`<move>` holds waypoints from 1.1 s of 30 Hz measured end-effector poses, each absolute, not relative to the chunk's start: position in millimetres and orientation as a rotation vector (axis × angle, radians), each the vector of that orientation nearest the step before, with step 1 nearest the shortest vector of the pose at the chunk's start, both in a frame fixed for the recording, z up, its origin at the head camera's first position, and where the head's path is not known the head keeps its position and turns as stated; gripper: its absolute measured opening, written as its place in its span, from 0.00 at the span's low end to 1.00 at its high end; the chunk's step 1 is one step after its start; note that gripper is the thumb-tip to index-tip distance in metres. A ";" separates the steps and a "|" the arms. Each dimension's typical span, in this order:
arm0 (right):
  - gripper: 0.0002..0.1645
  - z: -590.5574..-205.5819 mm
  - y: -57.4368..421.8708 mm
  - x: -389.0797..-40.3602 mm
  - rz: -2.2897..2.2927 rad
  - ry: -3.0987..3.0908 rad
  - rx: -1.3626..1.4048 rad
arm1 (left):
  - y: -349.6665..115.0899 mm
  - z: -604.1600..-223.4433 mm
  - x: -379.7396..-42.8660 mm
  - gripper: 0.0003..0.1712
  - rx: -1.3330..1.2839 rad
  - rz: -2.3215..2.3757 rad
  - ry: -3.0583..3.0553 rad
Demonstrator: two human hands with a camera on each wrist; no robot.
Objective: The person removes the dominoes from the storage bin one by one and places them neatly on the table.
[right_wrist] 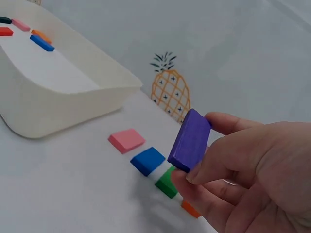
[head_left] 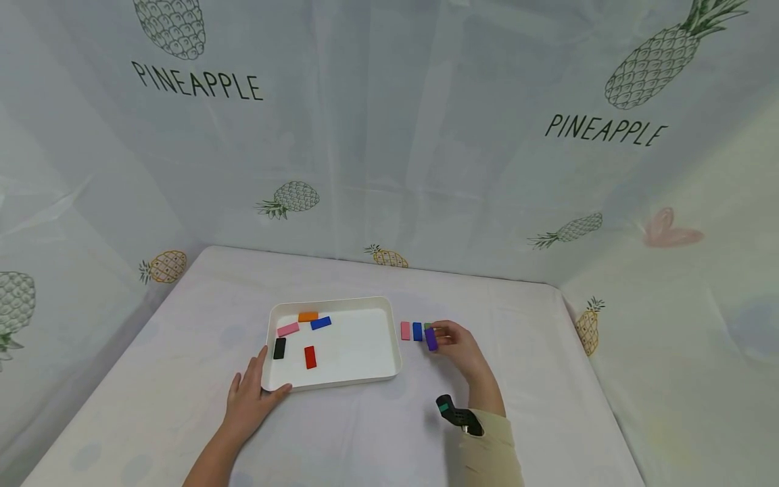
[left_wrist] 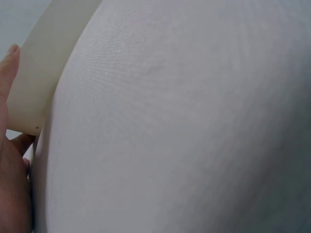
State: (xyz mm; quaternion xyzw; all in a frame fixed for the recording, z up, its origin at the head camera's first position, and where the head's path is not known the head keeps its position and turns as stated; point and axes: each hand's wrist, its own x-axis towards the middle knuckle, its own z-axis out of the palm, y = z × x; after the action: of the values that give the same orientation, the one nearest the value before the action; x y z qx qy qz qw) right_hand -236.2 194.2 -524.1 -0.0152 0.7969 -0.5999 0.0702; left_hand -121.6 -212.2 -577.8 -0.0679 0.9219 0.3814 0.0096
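Wearing a pale sleeve (head_left: pixel 493 450) with a dark device (head_left: pixel 462 416) at its cuff, the person's right arm extends over the table (head_left: pixel 365 439). The left hand (head_left: pixel 248 399) has its fingers spread, resting against the near-left corner of a white tray (head_left: pixel 359 345). The right hand (head_left: pixel 456 348) pinches a purple block (right_wrist: pixel 190 141) between thumb and fingers, tilted and held above the table, right of the tray. Near it, a row on the table has a pink block (right_wrist: pixel 126 140), a blue block (right_wrist: pixel 147 161), a green block (right_wrist: pixel 167 183) and an orange block (right_wrist: pixel 190 208), the last partly hidden by the hand.

Inside the tray lie a red piece (head_left: pixel 310 357), a black piece (head_left: pixel 279 348), then a pink piece (head_left: pixel 288 329), a blue piece (head_left: pixel 320 322) and an orange piece (head_left: pixel 308 316).

Behind everything hangs a pale cloth (head_left: pixel 402 135) printed with pineapples. Dark capitals on it read "PINEAPPLE" twice, upper left and upper right, each word under a drawn fruit.
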 end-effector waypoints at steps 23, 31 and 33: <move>0.32 -556.2 232.9 -250.4 -1.771 2.580 0.240 | -211.5 -576.6 -120.4 0.61 -0.212 1.205 2.887; 0.32 -557.9 238.1 -257.0 -1.695 2.610 0.239 | -210.9 -575.8 -120.7 0.61 -0.204 1.209 2.890; 0.32 -557.4 238.8 -258.3 -1.683 2.618 0.237 | -210.7 -576.4 -120.8 0.60 -0.195 1.208 2.899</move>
State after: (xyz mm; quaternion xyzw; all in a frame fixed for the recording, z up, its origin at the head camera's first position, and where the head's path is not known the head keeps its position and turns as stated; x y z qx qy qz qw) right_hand -258.3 238.8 -557.4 0.0759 0.8388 -0.5391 0.0101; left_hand -120.8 -210.7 -576.4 -0.0618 0.9214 0.3838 -0.0027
